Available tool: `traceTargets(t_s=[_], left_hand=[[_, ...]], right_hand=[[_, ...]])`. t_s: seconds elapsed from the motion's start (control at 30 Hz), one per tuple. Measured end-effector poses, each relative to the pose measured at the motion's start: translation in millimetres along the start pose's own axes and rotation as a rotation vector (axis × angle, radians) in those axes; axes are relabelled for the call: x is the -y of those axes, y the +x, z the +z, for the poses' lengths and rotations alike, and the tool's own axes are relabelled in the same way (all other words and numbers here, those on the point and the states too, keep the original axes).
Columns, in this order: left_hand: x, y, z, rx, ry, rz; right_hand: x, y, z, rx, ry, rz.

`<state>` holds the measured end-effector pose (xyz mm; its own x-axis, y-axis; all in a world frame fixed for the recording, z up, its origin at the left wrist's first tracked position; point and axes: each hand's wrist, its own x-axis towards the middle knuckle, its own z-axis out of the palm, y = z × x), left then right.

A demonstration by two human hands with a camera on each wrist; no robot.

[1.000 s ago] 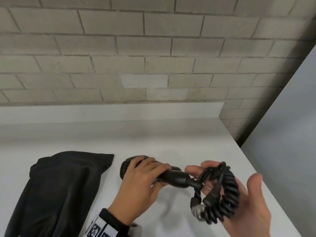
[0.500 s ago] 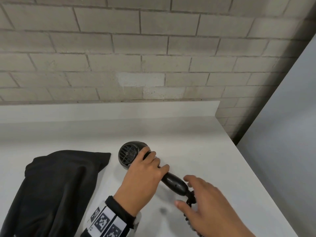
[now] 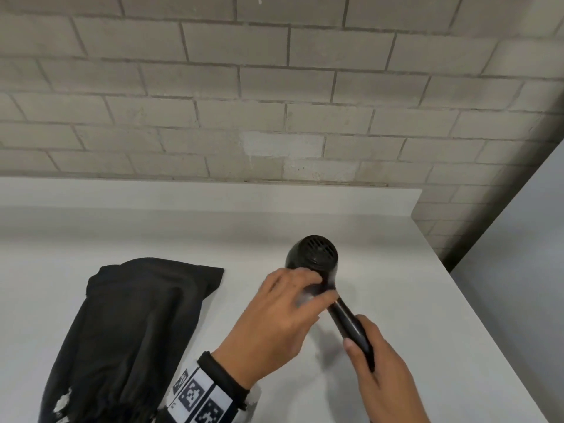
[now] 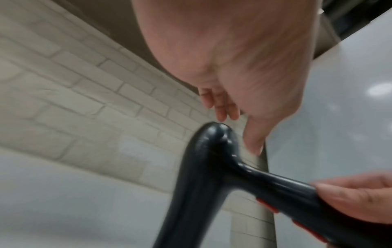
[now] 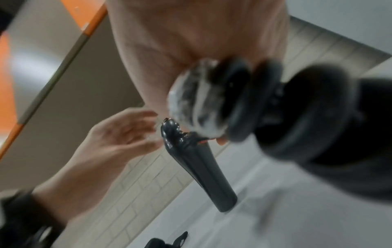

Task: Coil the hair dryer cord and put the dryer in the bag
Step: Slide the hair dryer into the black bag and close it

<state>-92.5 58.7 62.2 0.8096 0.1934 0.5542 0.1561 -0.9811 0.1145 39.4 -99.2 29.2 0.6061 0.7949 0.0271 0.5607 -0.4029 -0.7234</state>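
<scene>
Head view shows your right hand [image 3: 378, 364] wrapped round the lower handle of the hair dryer [image 3: 317, 264], which is held up off the surface [image 3: 396, 270] with its grille end pointing away from you. Your left hand [image 3: 274, 325] is relaxed and loose, fingertips just at the neck where handle meets barrel; the left wrist view shows those fingers [image 4: 222, 107] close to the dryer without closing on it. The cord [image 5: 265, 104] sits bunched in coils against your right palm, with the plug end blurred, so whether every loop is caught is hard to tell.

The bag [image 3: 131, 331] lies flat on the surface just left of your left hand, its mouth toward your body.

As I judge it, coiling is about done and bagging comes next. Keep the coils pinned against the handle with your right hand, and use your left to lift open the bag's mouth. Feed the barrel in first, so the loops don't snag the hem.
</scene>
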Motion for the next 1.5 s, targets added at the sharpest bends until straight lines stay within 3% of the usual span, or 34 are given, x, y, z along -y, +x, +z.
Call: traceTargets(t_s=[0.1,0.2,0.43,0.57,0.63,0.73,0.8,0.93,1.3,1.5], left_hand=[[17.6,-36.6,-10.6,-0.064,-0.193,-0.295],[42.4,-79.8,-24.4,0.109,-0.286,-0.555],[89.4,-161.4,-77.8,0.624,-0.244,-0.806],[109.4,-194.8,-83.2,0.828,-0.103,-0.774],[115.0,-212.1,-76.1,0.781,0.02,-0.713],[108.7,-219.1,-75.0,0.797,0.107,-0.79],[103.6,-220.5,-79.7,0.756,0.066,-0.9],[109.3,-219.2,-73.6,0.673,-0.086,-0.814],[73.4,-139.7,-15.3,0.562,-0.274,-0.771],[56.6,-96.1,21.2,0.632,-0.371,-0.733]], right_hand=[[-3.7,-5.3,-7.1,-0.04,0.239,0.117],[-9.4,-6.9,-15.0,-0.062,0.48,0.221],[-22.0,-8.3,-32.0,-0.011,0.712,0.336],[-33.0,-9.8,-31.2,-0.018,0.761,0.383],[-35.0,-11.9,-30.5,-0.036,0.811,0.396],[-38.4,-15.7,-28.6,-0.053,0.902,0.402],[-40.6,-19.0,-27.0,-0.058,0.952,0.4],[-42.8,-23.8,-23.3,-0.095,1.004,0.417],[-38.3,-33.3,-18.5,-0.058,1.028,0.378],[-32.2,-38.5,-19.2,-0.028,1.033,0.349]])
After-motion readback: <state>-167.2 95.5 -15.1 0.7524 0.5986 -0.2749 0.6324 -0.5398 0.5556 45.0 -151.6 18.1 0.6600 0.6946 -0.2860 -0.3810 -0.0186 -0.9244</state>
